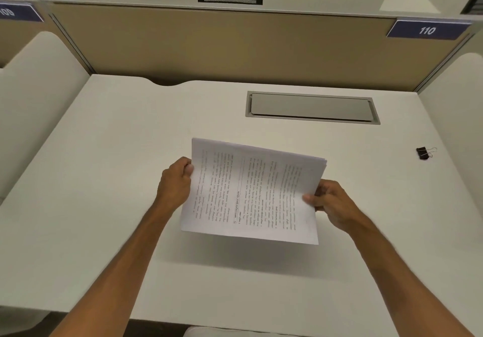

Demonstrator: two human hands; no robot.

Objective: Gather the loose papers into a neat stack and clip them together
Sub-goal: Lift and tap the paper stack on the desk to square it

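Head view: left hand [174,183] fingers curled round the left short edge of the paper stack [251,193], thumb on top near the upper corner, closed on the sheets. Right hand [329,202] pinches the right edge, thumb tip on the printed face, other fingers tucked behind; also closed on the sheets. Stack sits between the two hands, lifted clear of the desk [104,167], with a soft shadow under its near edge. Both forearms bare.

Stack look: white sheets, dense black printed text on the top page, lines running sideways to the viewer, script too small to read. One thin ruled line crosses the text mid-page. Far-right corner shows several sheet edges slightly fanned, not flush; sheet count cannot be told. One stack, no loose sheets elsewhere on the desk.

Out from the right fingers, well apart to the far right: one black binder clip [424,153], wire handles showing, lying on the desk. Beyond the fingertips, further back: one grey recessed cable hatch [311,107], lid shut. Behind that, tan partition [209,46] with one blue tag [427,29] reading 110.
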